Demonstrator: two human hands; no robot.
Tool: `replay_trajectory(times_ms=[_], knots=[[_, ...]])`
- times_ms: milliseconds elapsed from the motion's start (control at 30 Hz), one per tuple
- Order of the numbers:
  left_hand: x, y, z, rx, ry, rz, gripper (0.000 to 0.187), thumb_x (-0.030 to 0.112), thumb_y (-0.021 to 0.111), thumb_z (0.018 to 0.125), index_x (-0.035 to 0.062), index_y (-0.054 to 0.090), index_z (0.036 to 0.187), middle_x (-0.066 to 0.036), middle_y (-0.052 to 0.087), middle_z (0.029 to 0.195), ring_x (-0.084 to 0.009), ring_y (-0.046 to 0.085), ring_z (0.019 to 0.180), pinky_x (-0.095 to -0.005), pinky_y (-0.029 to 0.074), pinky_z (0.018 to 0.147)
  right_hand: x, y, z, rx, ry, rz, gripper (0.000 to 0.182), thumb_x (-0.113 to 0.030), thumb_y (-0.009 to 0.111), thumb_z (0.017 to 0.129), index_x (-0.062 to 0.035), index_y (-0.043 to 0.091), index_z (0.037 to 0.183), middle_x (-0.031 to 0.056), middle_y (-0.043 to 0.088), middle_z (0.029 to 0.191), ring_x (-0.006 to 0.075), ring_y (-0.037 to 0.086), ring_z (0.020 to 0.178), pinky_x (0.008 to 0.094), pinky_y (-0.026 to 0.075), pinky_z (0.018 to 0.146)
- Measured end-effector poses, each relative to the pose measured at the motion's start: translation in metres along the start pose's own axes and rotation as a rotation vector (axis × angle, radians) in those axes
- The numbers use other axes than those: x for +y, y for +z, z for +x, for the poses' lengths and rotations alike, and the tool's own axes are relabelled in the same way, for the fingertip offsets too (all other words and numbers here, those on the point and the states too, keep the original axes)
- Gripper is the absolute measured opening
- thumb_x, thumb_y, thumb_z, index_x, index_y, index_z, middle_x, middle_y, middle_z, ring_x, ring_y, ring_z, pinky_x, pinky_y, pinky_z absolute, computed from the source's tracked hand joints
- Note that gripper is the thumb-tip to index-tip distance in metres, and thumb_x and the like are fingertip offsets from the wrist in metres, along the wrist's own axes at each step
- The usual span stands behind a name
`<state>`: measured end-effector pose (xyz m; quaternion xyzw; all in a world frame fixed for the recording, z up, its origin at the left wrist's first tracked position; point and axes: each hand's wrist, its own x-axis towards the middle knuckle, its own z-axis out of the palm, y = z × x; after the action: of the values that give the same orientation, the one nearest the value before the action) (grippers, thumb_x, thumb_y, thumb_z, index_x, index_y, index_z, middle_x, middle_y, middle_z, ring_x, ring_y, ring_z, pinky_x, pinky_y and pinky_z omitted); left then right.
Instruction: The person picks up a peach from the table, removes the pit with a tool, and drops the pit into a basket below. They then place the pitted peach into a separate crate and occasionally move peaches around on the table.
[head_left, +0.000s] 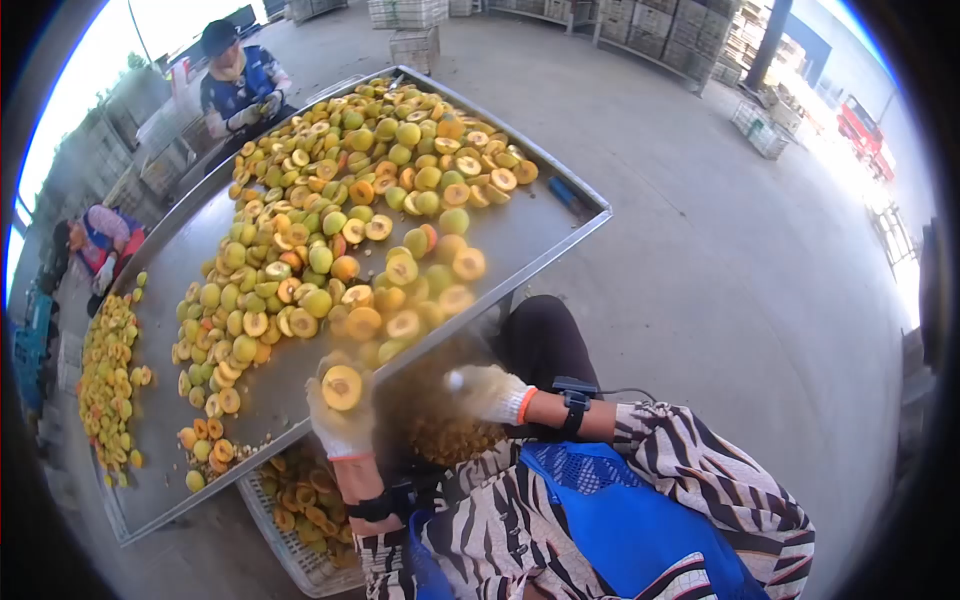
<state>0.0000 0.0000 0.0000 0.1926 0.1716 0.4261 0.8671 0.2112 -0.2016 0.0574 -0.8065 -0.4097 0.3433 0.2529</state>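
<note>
My left hand, in a pale work glove, is at the near edge of the metal table. It holds a peach half with the cut yellow face up and a brownish centre. To the right, off the table edge, is my right hand in a white glove with an orange cuff. Its fingers look curled but are blurred; a small whitish tip shows at their front, and I cannot make out what it is. A big heap of whole-looking and halved peaches covers much of the table.
Below the table edge stands a white plastic crate of peach pieces. A blue-handled object lies at the table's right corner. One person works at the far side, another at the left by a smaller peach pile. Stacked crates stand behind.
</note>
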Motion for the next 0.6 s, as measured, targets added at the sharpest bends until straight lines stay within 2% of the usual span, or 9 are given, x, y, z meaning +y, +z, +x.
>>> replay_trajectory(times_ms=[33,67,100,133,167,233,300,467,600], knots=[[-0.007,0.026,-0.025,0.145,0.117,0.149,0.056,0.054,0.049,0.096,0.0097,0.055,0.128,-0.015,0.066,0.111,-0.0317,0.068,0.093,-0.0446,0.062,0.074,-0.013,0.02,-0.004,-0.088,-0.064,0.029,0.034,-0.031,0.056,0.089,-0.0087,0.063,0.114,0.0249,0.067,0.104,0.0396,0.065,0.101,0.0458,0.05,0.088],[-0.015,0.049,-0.039,0.147,0.147,0.296,0.051,0.05,0.047,0.098,0.008,0.057,0.124,-0.015,0.066,0.108,-0.0316,0.067,0.093,-0.0447,0.061,0.075,-0.018,0.007,-0.014,-0.073,-0.162,0.038,0.03,-0.03,0.056,0.089,-0.0074,0.064,0.107,0.0242,0.068,0.097,0.0404,0.065,0.093,0.0468,0.051,0.083],[-0.035,0.034,-0.041,0.177,0.089,0.218,0.048,0.048,0.045,0.1,0.0068,0.058,0.121,-0.015,0.066,0.106,-0.0315,0.067,0.093,-0.0447,0.06,0.077,-0.009,0.007,-0.009,-0.051,-0.163,-0.13,0.028,-0.029,0.056,0.089,-0.0061,0.065,0.101,0.0236,0.068,0.09,0.0413,0.066,0.086,0.0478,0.052,0.077],[-0.052,0.029,-0.043,0.211,0.033,0.138,0.045,0.045,0.044,0.101,0.0056,0.059,0.118,-0.015,0.067,0.105,-0.0315,0.066,0.093,-0.0446,0.059,0.079,-0.024,0.019,-0.01,-0.059,-0.173,-0.128,0.026,-0.031,0.059,0.089,-0.0067,0.062,0.099,0.0222,0.068,0.088,0.0412,0.066,0.086,0.0489,0.052,0.076],[-0.04,0.038,-0.049,0.245,-0.045,0.027,0.044,0.043,0.042,0.102,0.005,0.059,0.117,-0.016,0.067,0.105,-0.0314,0.065,0.094,-0.0446,0.058,0.08,-0.037,0.029,-0.009,-0.05,-0.179,-0.127,0.026,-0.032,0.063,0.089,-0.0074,0.06,0.097,0.0207,0.068,0.086,0.0411,0.066,0.086,0.05,0.052,0.075],[-0.032,0.043,-0.057,0.286,-0.136,0.058,0.044,0.043,0.042,0.103,0.0051,0.059,0.118,-0.016,0.066,0.105,-0.0325,0.064,0.095,-0.0445,0.056,0.083,-0.046,0.043,-0.009,-0.068,-0.253,-0.166,0.027,-0.031,0.065,0.087,-0.0084,0.058,0.101,0.0198,0.068,0.085,0.0414,0.066,0.085,0.0504,0.052,0.075],[-0.047,0.017,-0.059,0.114,0.173,0.627,0.045,0.043,0.041,0.103,0.004,0.058,0.118,-0.017,0.066,0.106,-0.033,0.064,0.095,-0.0439,0.055,0.084,-0.048,0.049,-0.011,-0.048,-0.338,-0.2,0.029,-0.03,0.066,0.086,-0.0088,0.057,0.103,0.0192,0.067,0.084,0.0416,0.066,0.083,0.0503,0.052,0.073],[-0.058,-0.003,-0.064,0.091,0.258,0.729,0.046,0.043,0.042,0.103,0.0019,0.058,0.117,-0.018,0.066,0.103,-0.0318,0.065,0.091,-0.043,0.055,0.083,-0.053,0.056,-0.013,-0.07,-0.421,-0.243,0.031,-0.03,0.068,0.085,-0.008,0.055,0.103,0.02,0.067,0.084,0.0412,0.066,0.082,0.0509,0.051,0.071],[-0.056,0.014,-0.071,0.126,0.242,0.749,0.045,0.042,0.045,0.103,0.0004,0.058,0.114,-0.017,0.067,0.098,-0.0298,0.066,0.085,-0.041,0.057,0.078,-0.047,0.062,-0.011,-0.092,-0.403,-0.25,0.03,-0.027,0.066,0.086,-0.0073,0.054,0.104,0.0208,0.067,0.085,0.0413,0.066,0.083,0.0512,0.051,0.071]])
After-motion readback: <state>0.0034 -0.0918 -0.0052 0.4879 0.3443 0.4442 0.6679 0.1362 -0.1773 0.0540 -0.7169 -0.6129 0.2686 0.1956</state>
